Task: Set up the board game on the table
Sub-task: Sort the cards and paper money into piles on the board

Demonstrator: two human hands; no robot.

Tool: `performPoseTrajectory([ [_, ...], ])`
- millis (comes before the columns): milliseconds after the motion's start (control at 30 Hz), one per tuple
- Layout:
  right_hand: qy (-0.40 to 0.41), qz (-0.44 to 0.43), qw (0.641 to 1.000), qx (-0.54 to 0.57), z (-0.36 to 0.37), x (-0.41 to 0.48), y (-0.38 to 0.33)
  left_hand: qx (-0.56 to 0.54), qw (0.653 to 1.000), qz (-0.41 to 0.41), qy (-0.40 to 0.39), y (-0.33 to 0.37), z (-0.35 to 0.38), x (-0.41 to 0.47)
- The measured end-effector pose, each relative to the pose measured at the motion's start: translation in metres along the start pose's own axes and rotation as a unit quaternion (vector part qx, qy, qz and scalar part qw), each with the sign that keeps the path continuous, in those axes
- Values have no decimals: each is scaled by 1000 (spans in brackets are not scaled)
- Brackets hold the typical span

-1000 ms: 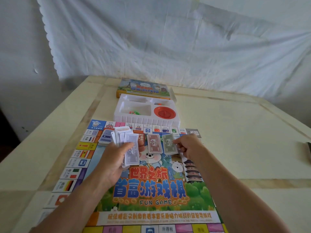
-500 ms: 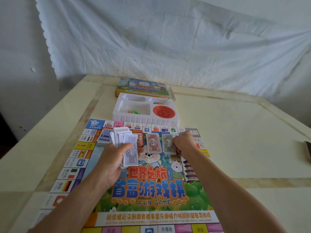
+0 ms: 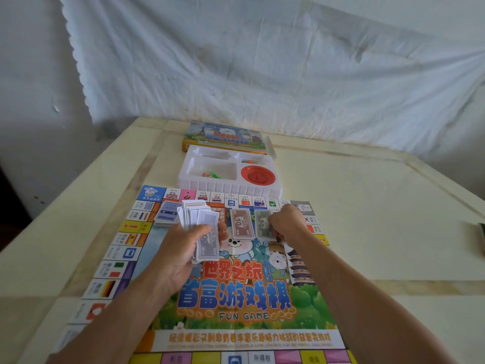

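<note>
The fingers of the right grip (image 3: pixel 286 224) are curled under, out of sight. They lie against the right edge of the green 50 notes (image 3: pixel 262 223), and I cannot tell whether they pinch a note or only touch it. The left grip (image 3: pixel 183 248) is closed round a fanned wad of play money (image 3: pixel 203 232), thumb across the top note. The wad hides most of a reddish pile (image 3: pixel 222 215) just beyond that grip.

The brown 10 notes (image 3: pixel 241 223) lie between the two grips, and a blue card deck (image 3: pixel 168 215) is just left of the wad. All of these sit on the board (image 3: pixel 236 298), whose near edge is cut off. Beyond both grips stands a white tray (image 3: pixel 228 189) with a red spinner (image 3: pixel 258 175) and small pieces (image 3: pixel 210 175) too small to make out. The box lid (image 3: pixel 225 136) is behind it. Far right on the surface (image 3: pixel 367 219), a dark thing (image 3: pixel 481 237) is cut off.
</note>
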State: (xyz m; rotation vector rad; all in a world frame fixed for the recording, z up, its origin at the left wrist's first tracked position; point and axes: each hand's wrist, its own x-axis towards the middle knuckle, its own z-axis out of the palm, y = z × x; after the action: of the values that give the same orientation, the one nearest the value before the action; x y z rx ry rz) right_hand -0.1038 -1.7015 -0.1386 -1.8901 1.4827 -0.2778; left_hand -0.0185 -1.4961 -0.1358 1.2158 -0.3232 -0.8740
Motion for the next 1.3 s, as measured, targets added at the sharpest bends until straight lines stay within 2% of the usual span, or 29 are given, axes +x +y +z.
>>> performPoseTrajectory([
  [300, 13, -32, 997, -63, -2, -10, -3, -29, 999, -36, -10, 2, -2, -1],
  [367, 57, -66, 995, -38, -6, -21, -8, -67, 996, -52, -28, 3, -3, -1],
  [433, 69, -134, 988, 48, -4, -46, -13, -124, 989, -69, -51, 5, -4, -2],
  [533, -63, -205, 959, 186, 7, -101, -15, -194, 975, -85, -71, 5, -5, 0],
  [600, -138, -219, 940, 221, 16, -122, -11, -200, 972, -84, -92, 6, -3, -2],
  [833, -201, -173, 881, 391, 35, -124, -2, -187, 965, -81, -165, 4, -5, -4],
  [1033, -204, -153, 866, 429, 33, -125, 0, -173, 969, -89, -150, 2, -3, -3],
  [1167, -253, -117, 827, 488, 31, -127, 0, -165, 973, -81, -136, 0, -4, -1],
  [1300, -271, -107, 813, 504, 32, -129, 0, -168, 969, -76, -167, -2, -6, 0],
])
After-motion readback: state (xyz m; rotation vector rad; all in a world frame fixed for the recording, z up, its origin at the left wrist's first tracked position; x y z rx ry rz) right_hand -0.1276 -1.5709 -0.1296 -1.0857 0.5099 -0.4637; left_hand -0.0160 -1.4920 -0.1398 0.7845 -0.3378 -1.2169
